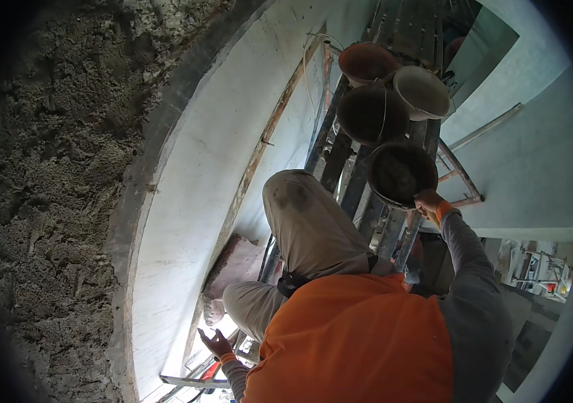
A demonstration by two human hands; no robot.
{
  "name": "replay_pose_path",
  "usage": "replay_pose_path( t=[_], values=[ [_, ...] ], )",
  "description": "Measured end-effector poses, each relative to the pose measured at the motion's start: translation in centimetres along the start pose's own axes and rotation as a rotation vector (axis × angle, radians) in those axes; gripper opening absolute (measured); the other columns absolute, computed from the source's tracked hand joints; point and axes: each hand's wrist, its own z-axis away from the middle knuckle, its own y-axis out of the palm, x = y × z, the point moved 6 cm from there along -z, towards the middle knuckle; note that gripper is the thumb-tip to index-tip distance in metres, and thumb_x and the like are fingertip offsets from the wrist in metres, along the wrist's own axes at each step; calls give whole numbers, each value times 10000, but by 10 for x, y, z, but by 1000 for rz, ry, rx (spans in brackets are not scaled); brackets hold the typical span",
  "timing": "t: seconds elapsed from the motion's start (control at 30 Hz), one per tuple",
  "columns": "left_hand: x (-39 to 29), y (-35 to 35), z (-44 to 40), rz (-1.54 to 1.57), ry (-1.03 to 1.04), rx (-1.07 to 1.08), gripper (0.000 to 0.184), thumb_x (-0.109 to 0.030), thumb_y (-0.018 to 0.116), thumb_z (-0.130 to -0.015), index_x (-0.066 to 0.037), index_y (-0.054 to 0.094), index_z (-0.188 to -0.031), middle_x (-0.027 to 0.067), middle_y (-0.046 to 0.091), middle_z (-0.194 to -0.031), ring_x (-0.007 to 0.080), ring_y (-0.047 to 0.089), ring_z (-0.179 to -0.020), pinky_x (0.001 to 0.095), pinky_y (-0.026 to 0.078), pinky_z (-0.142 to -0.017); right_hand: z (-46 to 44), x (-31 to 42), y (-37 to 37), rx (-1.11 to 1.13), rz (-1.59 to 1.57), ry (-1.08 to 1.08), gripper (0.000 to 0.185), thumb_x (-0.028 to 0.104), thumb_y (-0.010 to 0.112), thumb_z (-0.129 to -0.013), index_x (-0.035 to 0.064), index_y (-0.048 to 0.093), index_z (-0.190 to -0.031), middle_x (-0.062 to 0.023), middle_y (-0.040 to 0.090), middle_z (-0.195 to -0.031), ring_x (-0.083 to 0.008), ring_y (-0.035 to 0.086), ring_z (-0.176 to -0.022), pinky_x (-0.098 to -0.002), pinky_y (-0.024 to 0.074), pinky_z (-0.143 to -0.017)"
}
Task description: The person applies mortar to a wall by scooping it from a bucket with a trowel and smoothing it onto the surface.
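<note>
My right hand (426, 203) grips the rim of a dark bucket (402, 174) with grey material at its bottom. That bucket stands on the scaffold planks (359, 191), nearest to me of several buckets. Just beyond it are another dark bucket (372, 115), a pale grey bucket (422, 93) and a reddish bucket (368, 63). Low on the left, my left hand (216, 343) is held out with its fingers apart and nothing in it, near the white wall's lower edge. Both cuffs are orange.
Rough grey plaster (64, 174) covers the surface at the left, bordered by a curved white wall (199, 154). A metal frame (460, 174) stands right of the planks. Gaps show between planks. Below at the right, a lower area (535, 269) is visible.
</note>
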Motion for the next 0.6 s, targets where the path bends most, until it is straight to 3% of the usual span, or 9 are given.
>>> replay_pose_path(
  t=[0.03, 0.13, 0.23, 0.33, 0.4, 0.47, 0.57, 0.6],
  values=[
    [-4, -1, -2, 27, -12, 4, 633, -127, 583, -802, -6, 290, -1350, 223, 345, -1348, 326, 384, -1222, 392, 416, -933, 6, -1, 0, -27, 2, -10, 163, 140, 546, -684, 74, 467, -558, -64, 435, -504, -177, 445, -393, -384, 378, -379],
    [1, 1, -14, -232, 257, -73, 625, -123, 578, -813, -9, 284, -1353, 224, 340, -1349, 310, 451, -1156, 326, 508, -776, 26, 4, 1, -45, -13, -95, 185, 161, 542, -676, 77, 450, -538, -64, 435, -498, -170, 449, -396, -356, 382, -379],
    [-5, 3, -16, -112, 165, -38, 637, -103, 582, -806, -19, 276, -1359, 221, 337, -1351, 292, 499, -1088, 283, 526, -688, 57, 17, 3, -39, -35, -146, 154, 192, 541, -676, 81, 476, -592, -55, 436, -502, -161, 457, -414, -328, 386, -385],
    [-4, 6, -15, -82, 187, -59, 653, -71, 587, -784, -31, 283, -1361, 227, 339, -1346, 289, 513, -1065, 294, 524, -702, 91, 27, 9, -113, -277, -189, 131, 215, 530, -688, 88, 502, -668, -41, 450, -530, -154, 454, -420, -313, 387, -389],
    [-4, 7, -13, 11, 133, -39, 669, -51, 590, -765, -35, 286, -1362, 235, 339, -1341, 292, 506, -1074, 297, 523, -701, 109, 40, 19, 52, -388, -290, 220, 329, 537, -775, 108, 534, -775, -9, 487, -593, -110, 466, -451, -259, 375, -389],
    [-1, 5, -14, 32, 131, -61, 697, -37, 598, -736, -33, 286, -1360, 259, 347, -1323, 335, 470, -1117, 319, 517, -735, 127, 63, 28, 143, -551, -644, 376, 448, 540, -814, 88, 559, -921, 2, 516, -632, -95, 482, -473, -236, 380, -392],
    [15, 2, -21, 97, 92, -73, 713, -52, 610, -723, -27, 282, -1355, 270, 357, -1309, 388, 416, -1160, 371, 481, -824, 148, 113, 49, 181, -755, -555, 388, 318, 489, -789, 29, 526, -1045, -19, 506, -655, -127, 479, -453, -258, 407, -369],
    [21, 0, -24, 78, 85, -91, 724, -75, 624, -715, -26, 283, -1351, 278, 363, -1300, 421, 368, -1190, 419, 413, -916, 158, 141, 57, 248, -825, -632, 391, 288, 475, -780, 17, 515, -1059, -23, 495, -667, -132, 475, -461, -264, 415, -373]
  ],
)
